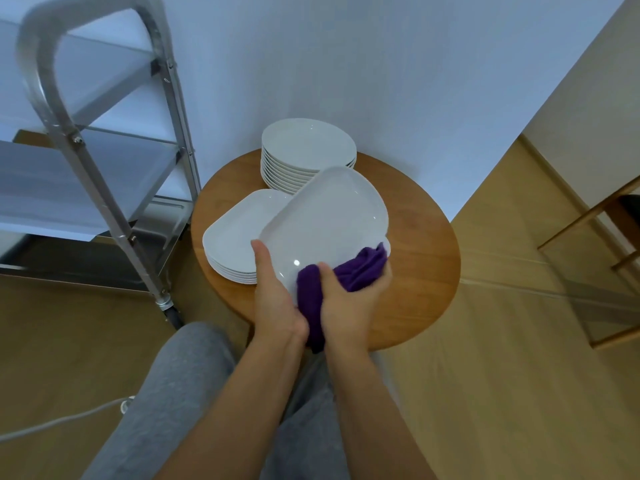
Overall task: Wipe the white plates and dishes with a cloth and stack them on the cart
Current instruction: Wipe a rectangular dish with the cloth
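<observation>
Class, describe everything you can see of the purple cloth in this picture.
The purple cloth looks soft and plush, like microfibre, bunched into folds. The right hand grips it and presses it against the near edge of the white rounded-rectangular plate, which the left hand holds tilted above the round wooden table. One end hangs down between the wrists.

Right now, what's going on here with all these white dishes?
A person is wiping dishes by hand. The left hand holds a white rounded-rectangular plate tilted up over a round wooden table, while the right hand grips a purple cloth against the plate's near edge. On the table wait a stack of similar plates and a taller stack of round plates. The metal cart stands to the left; no dishes show on it.
</observation>
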Demonstrator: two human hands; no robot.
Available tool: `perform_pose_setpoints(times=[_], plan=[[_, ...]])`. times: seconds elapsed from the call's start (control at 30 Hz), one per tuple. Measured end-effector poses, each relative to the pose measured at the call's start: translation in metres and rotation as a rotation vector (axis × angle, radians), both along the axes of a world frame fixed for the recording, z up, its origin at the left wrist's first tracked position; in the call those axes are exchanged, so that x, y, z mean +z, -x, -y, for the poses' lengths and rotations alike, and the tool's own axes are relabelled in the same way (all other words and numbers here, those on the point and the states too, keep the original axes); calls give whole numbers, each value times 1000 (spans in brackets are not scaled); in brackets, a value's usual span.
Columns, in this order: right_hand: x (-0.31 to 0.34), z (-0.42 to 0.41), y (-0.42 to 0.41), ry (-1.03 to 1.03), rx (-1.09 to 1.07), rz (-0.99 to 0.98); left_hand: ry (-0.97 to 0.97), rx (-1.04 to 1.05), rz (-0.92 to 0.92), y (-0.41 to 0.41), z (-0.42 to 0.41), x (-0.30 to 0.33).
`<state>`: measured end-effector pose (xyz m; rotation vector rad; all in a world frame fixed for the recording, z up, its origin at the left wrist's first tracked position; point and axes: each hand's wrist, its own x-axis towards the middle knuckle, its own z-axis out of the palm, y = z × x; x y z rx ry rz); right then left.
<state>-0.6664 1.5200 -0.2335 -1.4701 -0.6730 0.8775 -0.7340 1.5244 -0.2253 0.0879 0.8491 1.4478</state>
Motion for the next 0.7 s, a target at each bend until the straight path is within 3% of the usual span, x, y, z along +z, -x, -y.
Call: perform_pose_setpoints(times=[0.13,0.23,0.33,0.47,0.6,0.7], plan=[[2,6,-18,21,52,-11,-130,-155,-80,12,7,-3],[10,10,-42,18,163,179,-106,-270,-251,41,0,-4],[18,9,-45,8,285,349,-39,-358,-285,54,-14,3],[27,5,-39,-40,249,376,3,-285,-320,47,-23,14],[20,12,-30,-35,200,303,-45,-200,-226,41,-24,19],[14,18,-35,19,261,320,-52,-201,-248,40,-19,14]])
